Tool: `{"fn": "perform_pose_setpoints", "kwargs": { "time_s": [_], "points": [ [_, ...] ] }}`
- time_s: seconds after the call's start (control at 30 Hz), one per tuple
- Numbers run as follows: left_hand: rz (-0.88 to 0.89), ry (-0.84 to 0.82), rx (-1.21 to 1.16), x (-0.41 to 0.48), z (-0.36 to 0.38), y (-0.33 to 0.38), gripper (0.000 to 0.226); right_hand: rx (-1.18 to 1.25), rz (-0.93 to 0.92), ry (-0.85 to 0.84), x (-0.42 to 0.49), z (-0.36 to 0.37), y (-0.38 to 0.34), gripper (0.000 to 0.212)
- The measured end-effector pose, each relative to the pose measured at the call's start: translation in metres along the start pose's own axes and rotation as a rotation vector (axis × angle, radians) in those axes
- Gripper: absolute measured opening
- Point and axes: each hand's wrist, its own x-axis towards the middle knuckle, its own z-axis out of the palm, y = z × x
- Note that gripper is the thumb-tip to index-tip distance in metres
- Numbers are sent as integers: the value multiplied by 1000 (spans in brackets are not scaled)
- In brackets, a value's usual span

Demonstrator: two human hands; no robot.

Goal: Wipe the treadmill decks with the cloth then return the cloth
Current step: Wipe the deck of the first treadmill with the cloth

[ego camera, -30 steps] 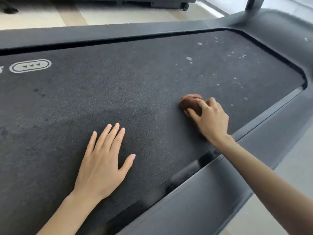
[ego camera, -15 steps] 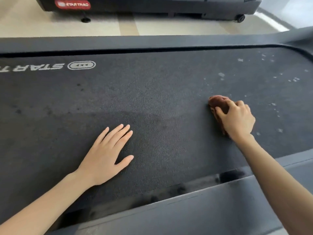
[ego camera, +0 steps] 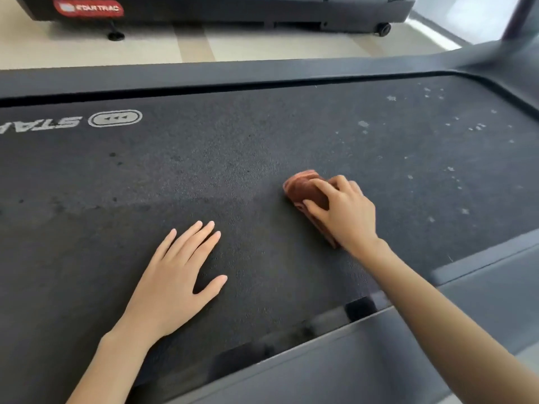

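The reddish cloth (ego camera: 303,189) sits mid-belt on the treadmill deck (ego camera: 262,141), bunched under the right hand (ego camera: 347,214), whose fingers curl over it. It's slid left since half a second back, closer to the left hand (ego camera: 175,275), which stays flat, fingers spread. So the wiping's ongoing, and the pale specks (ego camera: 363,123) off right look untouched.

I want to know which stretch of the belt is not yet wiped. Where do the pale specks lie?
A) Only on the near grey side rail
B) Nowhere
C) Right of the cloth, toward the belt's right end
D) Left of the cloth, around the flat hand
C: the pale specks dot the belt to the right of the cloth that the right hand grips; none show around the flat left hand.
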Motion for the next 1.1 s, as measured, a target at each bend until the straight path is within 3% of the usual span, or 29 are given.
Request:
{"fn": "perform_pose_setpoints", "kwargs": {
  "time_s": [0.1, 0.2, 0.47, 0.67, 0.73, 0.93, 1.0, 1.1],
  "points": [
    [7, 14, -12, 0, 2, -1, 69, -60, 314, 5, 19, -7, 59, 43],
    [9, 17, -40, 0, 2, -2, 69, -62, 484, 1, 41, -2, 55, 45],
    [9, 25, -64, 4, 4, -2, 69, 32, -59, 80, -1, 14, -114, 38],
    [23, 20, -86, 5, 2, -2, 69, 175, -244, -36, -20, -6, -75, 43],
    [19, 26, -88, 4, 2, -1, 68, 136, -214, -32, -29, -13, -44, 42],
    [13, 47, -86, 4, 1, 2, 66, -7, 317, -11, -3, -11, 4, 41],
    [13, 48, -78, 3, 1, 2, 66, -82, 312, 22, -2, -6, -15, 40],
    [13, 46, -65, 4, 2, 2, 67, -32, 142, 77, -27, -4, -58, 39]
  ]
}}
